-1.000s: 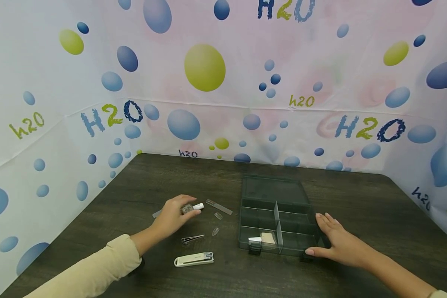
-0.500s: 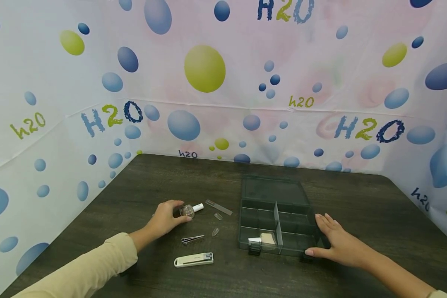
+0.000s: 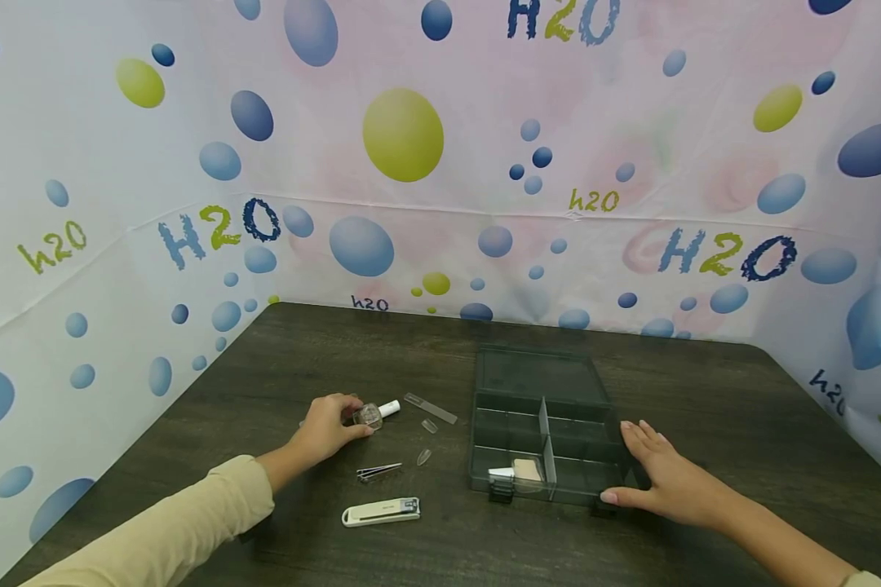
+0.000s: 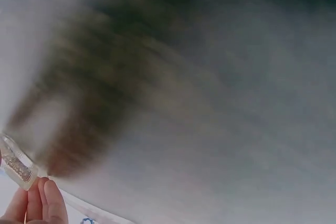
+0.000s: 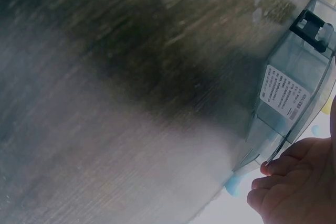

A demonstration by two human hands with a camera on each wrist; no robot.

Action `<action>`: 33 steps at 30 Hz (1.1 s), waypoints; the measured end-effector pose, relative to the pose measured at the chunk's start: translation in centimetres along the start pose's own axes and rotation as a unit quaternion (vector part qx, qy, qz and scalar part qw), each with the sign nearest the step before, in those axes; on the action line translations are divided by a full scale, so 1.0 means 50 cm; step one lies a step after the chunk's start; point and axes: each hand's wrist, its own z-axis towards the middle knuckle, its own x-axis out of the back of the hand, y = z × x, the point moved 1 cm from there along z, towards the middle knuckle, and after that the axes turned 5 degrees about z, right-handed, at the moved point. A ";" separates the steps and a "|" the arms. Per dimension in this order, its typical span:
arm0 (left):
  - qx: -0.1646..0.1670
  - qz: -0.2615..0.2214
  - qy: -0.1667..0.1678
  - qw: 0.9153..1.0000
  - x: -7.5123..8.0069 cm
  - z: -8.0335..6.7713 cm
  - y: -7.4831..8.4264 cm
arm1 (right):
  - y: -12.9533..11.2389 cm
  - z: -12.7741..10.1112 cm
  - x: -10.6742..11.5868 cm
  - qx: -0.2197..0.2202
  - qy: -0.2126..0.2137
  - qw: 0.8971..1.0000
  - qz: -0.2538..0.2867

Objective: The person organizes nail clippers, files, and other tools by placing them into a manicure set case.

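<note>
My left hand (image 3: pixel 326 428) pinches a clear nail polish bottle (image 3: pixel 369 417) with a white cap, low over or on the table. In the left wrist view the bottle (image 4: pixel 18 165) shows at the left edge, its base against the fingertips (image 4: pixel 52 203). My right hand (image 3: pixel 668 477) rests against the right side of a transparent grey divided box (image 3: pixel 551 452), fingers extended and thumb at the front corner. Its lid (image 3: pixel 539 375) lies open behind. A beige bottle (image 3: pixel 527 470) with a white cap lies in the front left compartment. A fingertip touches the box edge (image 5: pixel 270 156) in the right wrist view.
Between the left hand and the box lie a translucent strip (image 3: pixel 431 408) and two small clear nail-shaped pieces (image 3: pixel 423 457). Nearer are a slim metal implement (image 3: pixel 378 472) and a white nail clipper (image 3: pixel 382 512). A printed curtain (image 3: pixel 440 244) surrounds the dark table (image 3: pixel 484 546).
My left hand has drawn back slightly left from the bottle's cap to its base, mostly in the first half second. The bottle has barely shifted. The right hand and box have stayed put.
</note>
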 end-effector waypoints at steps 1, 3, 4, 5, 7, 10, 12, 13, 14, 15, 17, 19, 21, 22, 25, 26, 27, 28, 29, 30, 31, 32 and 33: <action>0.001 0.001 -0.002 1.000 0.001 0.000 0.000 | 0.000 0.000 0.000 -0.001 -0.001 1.000 -0.001; 0.002 0.002 -0.005 1.000 0.003 0.000 0.001 | 0.000 0.000 0.000 -0.002 -0.004 1.000 -0.006; 0.002 0.003 -0.007 1.000 0.005 0.000 0.001 | 0.000 0.000 0.001 -0.002 -0.005 1.000 -0.009; 0.002 0.003 -0.009 1.000 0.006 0.000 0.001 | 0.000 0.000 0.001 -0.002 -0.005 1.000 -0.010; 0.000 0.003 -0.011 1.000 0.009 0.001 0.000 | 0.001 0.000 0.001 -0.003 -0.007 1.000 -0.012; -0.004 -0.001 -0.010 1.000 0.012 0.005 -0.002 | 0.001 0.000 0.002 -0.004 -0.007 1.000 -0.014; -0.010 -0.007 -0.007 1.000 0.013 0.007 -0.001 | 0.001 -0.001 0.002 -0.004 -0.007 1.000 -0.014; -0.013 -0.012 -0.005 1.000 0.015 0.008 0.000 | 0.001 -0.001 0.002 -0.004 -0.007 1.000 -0.015; -0.015 -0.016 -0.002 1.000 0.015 0.009 0.001 | 0.001 -0.001 0.001 -0.003 -0.007 1.000 -0.016; -0.016 -0.021 0.001 1.000 0.017 0.010 0.003 | 0.001 -0.001 0.001 -0.002 -0.007 1.000 -0.017; -0.020 -0.028 0.004 0.999 0.020 0.012 0.008 | 0.000 -0.001 0.001 -0.001 -0.006 1.000 -0.018; -0.021 -0.033 0.007 0.999 0.023 0.013 0.012 | 0.000 -0.001 0.000 0.000 -0.006 1.000 -0.016; -0.022 -0.038 0.009 0.999 0.026 0.014 0.018 | 0.000 -0.001 0.000 -0.001 -0.006 1.000 -0.013; -0.021 -0.041 0.008 0.999 0.027 0.015 0.021 | 0.000 -0.001 0.000 -0.002 -0.005 1.000 -0.012; -0.024 -0.052 0.007 0.998 0.031 0.016 0.031 | 0.000 -0.001 0.000 -0.004 -0.008 1.000 -0.007; -0.024 -0.056 0.007 0.998 0.031 0.016 0.035 | 0.000 0.000 0.000 -0.004 -0.009 1.000 -0.005; -0.026 -0.059 0.007 0.998 0.031 0.016 0.038 | 0.001 0.000 0.000 -0.003 -0.009 1.000 -0.004; -0.029 -0.062 0.009 0.998 0.030 0.016 0.042 | 0.001 0.000 0.000 -0.003 -0.009 1.000 -0.004; -0.033 -0.065 0.011 0.997 0.029 0.016 0.047 | 0.002 0.000 0.000 -0.003 -0.010 1.000 -0.003; -0.036 -0.068 0.013 0.997 0.027 0.016 0.052 | 0.002 0.000 0.000 -0.003 -0.010 1.000 -0.004; -0.039 -0.070 0.015 0.997 0.025 0.015 0.056 | 0.003 0.000 0.000 -0.003 -0.011 1.000 -0.004; -0.042 -0.072 0.017 0.996 0.023 0.015 0.061 | 0.003 0.001 0.000 -0.004 -0.012 1.000 -0.002; -0.045 -0.074 0.017 0.996 0.022 0.015 0.066 | 0.003 0.001 0.000 -0.005 -0.014 1.000 -0.003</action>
